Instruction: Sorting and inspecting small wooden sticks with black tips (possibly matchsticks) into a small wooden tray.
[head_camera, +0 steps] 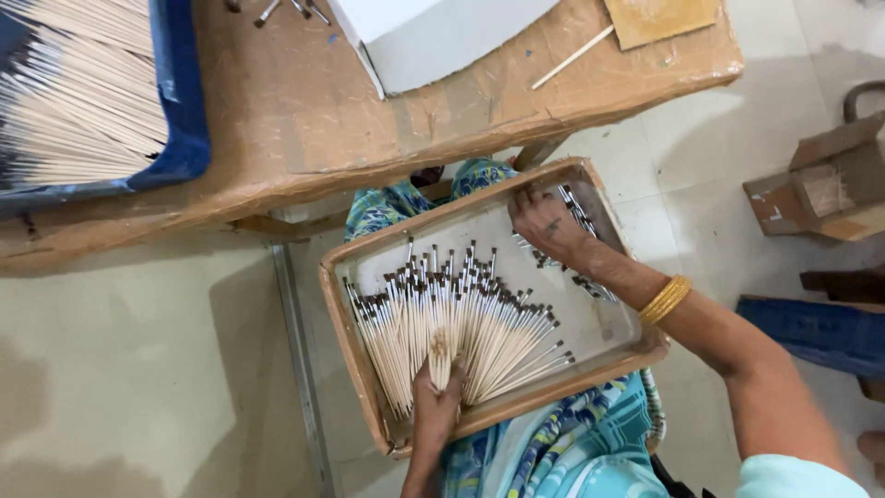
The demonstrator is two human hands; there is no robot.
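Note:
A shallow cardboard tray (355,318) rests on my lap and holds a fan of thin wooden paintbrushes (461,318) with dark ferrules. My left hand (433,401) presses on the near ends of that fan, thumb and fingers closed over a small bunch of handles. My right hand (546,224), with a gold bangle on its wrist, lies palm down at the tray's far right corner on a smaller heap of metal-tipped brushes (581,217); whether it grips any is hidden.
A brown paper-covered table (304,120) stands in front of me, with a blue tray of bare wooden sticks (83,92) at its left and a white box (433,37). An open cardboard box (825,184) sits on the tiled floor to the right.

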